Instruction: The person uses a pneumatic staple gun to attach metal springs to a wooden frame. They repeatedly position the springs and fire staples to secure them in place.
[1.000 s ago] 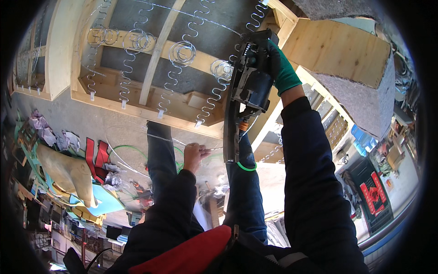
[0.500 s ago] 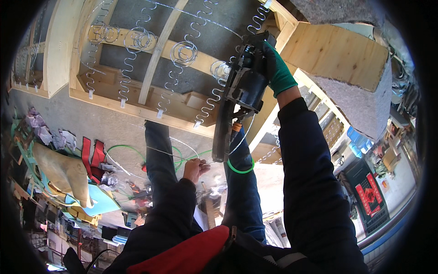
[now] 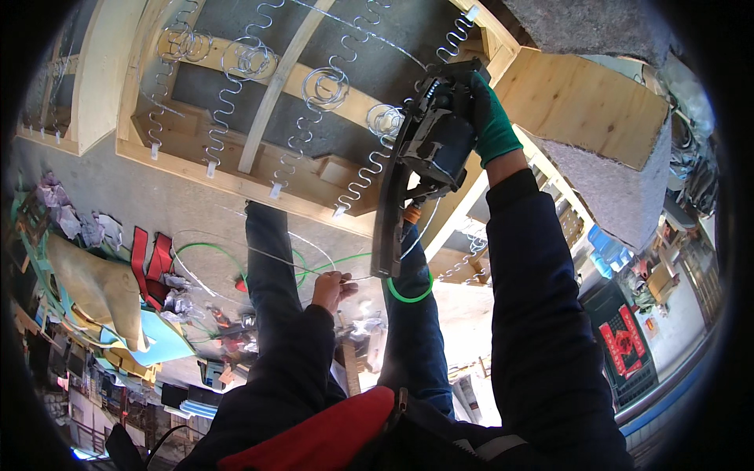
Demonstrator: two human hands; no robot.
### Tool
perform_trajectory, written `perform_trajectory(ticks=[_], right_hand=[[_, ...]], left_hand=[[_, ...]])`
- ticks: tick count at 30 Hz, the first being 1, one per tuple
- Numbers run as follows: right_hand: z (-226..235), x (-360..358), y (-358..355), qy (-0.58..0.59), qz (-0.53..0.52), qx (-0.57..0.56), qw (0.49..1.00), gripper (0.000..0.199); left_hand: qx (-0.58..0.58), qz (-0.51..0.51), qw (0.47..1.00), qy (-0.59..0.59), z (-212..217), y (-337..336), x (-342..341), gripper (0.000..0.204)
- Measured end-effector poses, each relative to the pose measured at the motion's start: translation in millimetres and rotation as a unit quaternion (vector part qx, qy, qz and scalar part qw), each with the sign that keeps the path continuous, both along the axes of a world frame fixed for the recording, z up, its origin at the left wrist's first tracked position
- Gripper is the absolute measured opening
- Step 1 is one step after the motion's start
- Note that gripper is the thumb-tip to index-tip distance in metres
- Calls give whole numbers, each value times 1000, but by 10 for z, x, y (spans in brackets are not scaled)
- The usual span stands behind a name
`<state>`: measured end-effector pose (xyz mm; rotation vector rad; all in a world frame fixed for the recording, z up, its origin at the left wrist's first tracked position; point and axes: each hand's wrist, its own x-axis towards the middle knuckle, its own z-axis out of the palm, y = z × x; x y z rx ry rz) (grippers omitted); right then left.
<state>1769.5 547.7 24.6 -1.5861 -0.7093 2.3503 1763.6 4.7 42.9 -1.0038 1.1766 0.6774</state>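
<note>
My right hand (image 3: 496,122), in a green glove, grips the top end of a black nail gun (image 3: 440,149). The tool has a long magazine and an orange fitting (image 3: 411,213) at its lower part. Below the tool's bottom end, my bare left hand (image 3: 334,290) is closed in a pinch on a thin pale wire (image 3: 361,279). Behind the tool lies a wooden frame (image 3: 251,192) with zigzag springs (image 3: 361,180) strung across it and wire coils (image 3: 325,88) resting near its middle slat. White clips hold the springs' near ends at the rail.
A green hose (image 3: 408,298) loops by my legs. Red straps (image 3: 149,263), crumpled wrapping and a tan piece (image 3: 94,290) lie at left. At right are a plywood panel (image 3: 581,102), grey padding (image 3: 605,184) and a dark crate (image 3: 624,345) with red items. Another wooden frame (image 3: 98,94) stands far left.
My right hand and the nail gun have shifted slightly right in view. My left hand stays almost in place, still pinching the wire. The view itself has turned a little.
</note>
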Motion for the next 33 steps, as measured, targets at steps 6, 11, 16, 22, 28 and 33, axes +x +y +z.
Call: perform_trajectory(ticks=[6,11,16,22,28,33], right_hand=[[52,5,37,-32,16,8,999,33],[27,-35,-11,-25,20,17,999,36],[130,-64,-8,-16,27,2,1000,34],[268,-187,37,-11,82,4,997,35],[297,-127,59,-5,79,0,997,35],[325,-120,-77,109,154,-75,979,32]], left_hand=[[1,-6,1000,13,15,72,15,19],[24,10,1000,9,46,204,29,19],[42,8,999,8,69,348,59,20],[40,10,999,31,56,438,-4,22],[65,28,997,39,21,702,30,23],[96,19,993,66,53,814,60,20]])
